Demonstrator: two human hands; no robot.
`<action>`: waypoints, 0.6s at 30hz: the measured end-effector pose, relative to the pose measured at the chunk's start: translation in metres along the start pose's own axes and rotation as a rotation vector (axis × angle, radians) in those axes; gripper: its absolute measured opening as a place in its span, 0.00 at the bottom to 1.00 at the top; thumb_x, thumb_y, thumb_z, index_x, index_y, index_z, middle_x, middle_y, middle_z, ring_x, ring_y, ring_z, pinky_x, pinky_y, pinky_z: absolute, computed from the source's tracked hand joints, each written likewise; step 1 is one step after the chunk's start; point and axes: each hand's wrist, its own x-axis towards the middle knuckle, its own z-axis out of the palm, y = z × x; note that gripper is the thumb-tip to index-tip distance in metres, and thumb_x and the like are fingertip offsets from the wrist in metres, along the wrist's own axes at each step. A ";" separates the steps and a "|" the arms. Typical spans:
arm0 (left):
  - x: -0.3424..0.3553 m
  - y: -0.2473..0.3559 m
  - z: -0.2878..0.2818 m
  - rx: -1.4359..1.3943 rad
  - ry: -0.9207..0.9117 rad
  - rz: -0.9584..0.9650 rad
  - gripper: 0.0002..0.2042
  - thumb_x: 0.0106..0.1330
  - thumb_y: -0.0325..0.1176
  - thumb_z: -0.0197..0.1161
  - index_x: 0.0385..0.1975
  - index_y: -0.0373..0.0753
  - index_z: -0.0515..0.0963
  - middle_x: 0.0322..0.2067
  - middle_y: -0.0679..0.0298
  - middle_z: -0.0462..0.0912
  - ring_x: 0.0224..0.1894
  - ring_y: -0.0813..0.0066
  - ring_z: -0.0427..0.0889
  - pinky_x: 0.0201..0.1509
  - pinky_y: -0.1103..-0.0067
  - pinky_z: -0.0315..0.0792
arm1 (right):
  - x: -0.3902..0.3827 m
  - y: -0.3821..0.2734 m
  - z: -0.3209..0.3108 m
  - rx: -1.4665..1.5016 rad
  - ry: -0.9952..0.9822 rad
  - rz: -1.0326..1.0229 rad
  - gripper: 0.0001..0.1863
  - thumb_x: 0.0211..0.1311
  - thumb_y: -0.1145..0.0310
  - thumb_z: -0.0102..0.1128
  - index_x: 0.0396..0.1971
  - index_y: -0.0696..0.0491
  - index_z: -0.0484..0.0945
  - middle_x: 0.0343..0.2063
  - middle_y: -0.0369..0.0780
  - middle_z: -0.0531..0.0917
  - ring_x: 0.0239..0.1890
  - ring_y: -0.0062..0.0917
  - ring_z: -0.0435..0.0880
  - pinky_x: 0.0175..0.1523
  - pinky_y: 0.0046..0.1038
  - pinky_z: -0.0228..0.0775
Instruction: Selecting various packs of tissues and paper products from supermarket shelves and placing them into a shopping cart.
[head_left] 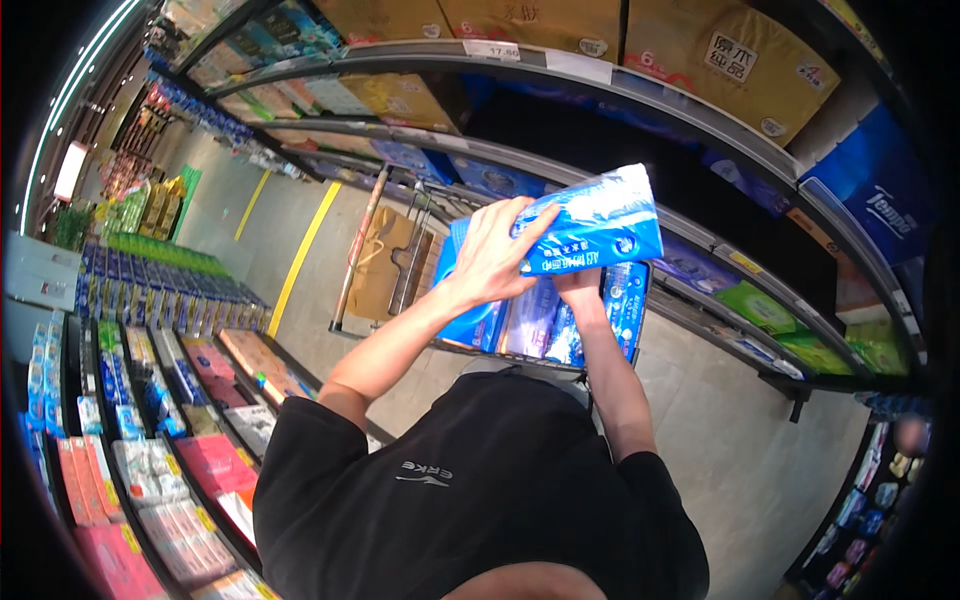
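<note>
A shiny blue soft pack of tissues (600, 215) is tilted above a shopping cart, held in both my hands. My left hand (490, 245) lies across its left end, fingers spread over the wrapper. My right hand (578, 284) reaches up beneath the lower edge, and the pack hides its fingers. Below, several packs stand side by side in the cart, among them a purple-and-white pack (530, 318) and a blue pack (627, 300) near the right side. The dark front rim of the cart (530, 360) shows close to my body.
Ahead runs a long shelf rack (560, 62) with gold boxes (725, 60) and blue packs. A cart with a cardboard box (385, 260) stands beyond mine, to the left. Low displays of tissue packs (205, 465) line the left side. Yellow stripes (308, 255) mark the grey floor.
</note>
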 end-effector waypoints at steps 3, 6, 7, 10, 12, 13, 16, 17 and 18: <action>0.026 -0.028 0.002 0.139 -0.011 0.268 0.40 0.37 0.31 0.70 0.59 0.50 0.68 0.55 0.50 0.68 0.55 0.49 0.68 0.57 0.59 0.61 | -0.009 -0.006 -0.017 -0.166 0.108 -0.091 0.25 0.68 0.49 0.42 0.57 0.50 0.67 0.54 0.42 0.74 0.54 0.31 0.74 0.60 0.35 0.65; 0.056 -0.078 0.016 0.240 0.050 0.432 0.39 0.37 0.30 0.69 0.58 0.53 0.70 0.56 0.50 0.68 0.55 0.49 0.68 0.57 0.59 0.62 | -0.035 -0.018 -0.049 -0.618 0.258 -0.095 0.28 0.68 0.49 0.45 0.59 0.52 0.64 0.55 0.43 0.73 0.55 0.30 0.73 0.61 0.33 0.63; 0.067 -0.094 0.017 0.263 0.023 0.442 0.40 0.35 0.29 0.69 0.58 0.53 0.69 0.56 0.50 0.68 0.56 0.50 0.68 0.57 0.59 0.62 | -0.051 -0.020 -0.060 -0.685 0.308 -0.100 0.28 0.68 0.49 0.45 0.60 0.53 0.64 0.56 0.44 0.72 0.56 0.31 0.73 0.61 0.33 0.63; 0.099 -0.139 0.026 0.249 0.062 0.492 0.42 0.34 0.29 0.70 0.59 0.53 0.67 0.56 0.50 0.68 0.56 0.51 0.68 0.57 0.59 0.62 | -0.104 -0.022 -0.105 -0.773 0.528 -0.126 0.28 0.68 0.50 0.46 0.60 0.53 0.63 0.56 0.43 0.72 0.56 0.28 0.73 0.59 0.30 0.64; 0.114 -0.164 0.034 0.294 0.066 0.524 0.42 0.36 0.29 0.70 0.60 0.54 0.65 0.56 0.51 0.67 0.57 0.51 0.67 0.58 0.59 0.62 | -0.146 -0.016 -0.138 -0.705 0.623 -0.160 0.26 0.69 0.51 0.45 0.60 0.52 0.64 0.54 0.42 0.74 0.53 0.25 0.74 0.57 0.28 0.66; 0.120 -0.177 0.036 0.318 0.055 0.531 0.42 0.36 0.29 0.71 0.60 0.54 0.65 0.56 0.51 0.67 0.57 0.51 0.67 0.58 0.59 0.61 | -0.164 -0.012 -0.150 -0.663 0.671 -0.181 0.26 0.69 0.52 0.45 0.60 0.52 0.64 0.52 0.41 0.75 0.51 0.24 0.75 0.56 0.27 0.67; 0.138 -0.213 0.045 0.377 -0.023 0.537 0.44 0.37 0.29 0.72 0.62 0.56 0.62 0.55 0.51 0.67 0.55 0.52 0.67 0.57 0.61 0.62 | -0.211 0.007 -0.167 -0.556 0.735 -0.264 0.24 0.69 0.53 0.46 0.59 0.50 0.65 0.49 0.38 0.77 0.47 0.22 0.76 0.52 0.25 0.69; 0.142 -0.222 0.050 0.409 -0.068 0.520 0.44 0.38 0.30 0.71 0.62 0.56 0.62 0.55 0.51 0.67 0.54 0.53 0.68 0.56 0.62 0.63 | -0.225 0.015 -0.170 -0.516 0.786 -0.287 0.24 0.69 0.53 0.46 0.59 0.50 0.65 0.49 0.38 0.77 0.47 0.21 0.77 0.51 0.24 0.70; 0.146 -0.232 0.055 0.413 -0.102 0.491 0.41 0.41 0.26 0.67 0.62 0.56 0.63 0.52 0.49 0.69 0.50 0.54 0.70 0.53 0.64 0.64 | -0.236 0.022 -0.175 -0.476 0.833 -0.309 0.24 0.69 0.53 0.46 0.59 0.49 0.65 0.48 0.37 0.77 0.46 0.20 0.77 0.49 0.23 0.71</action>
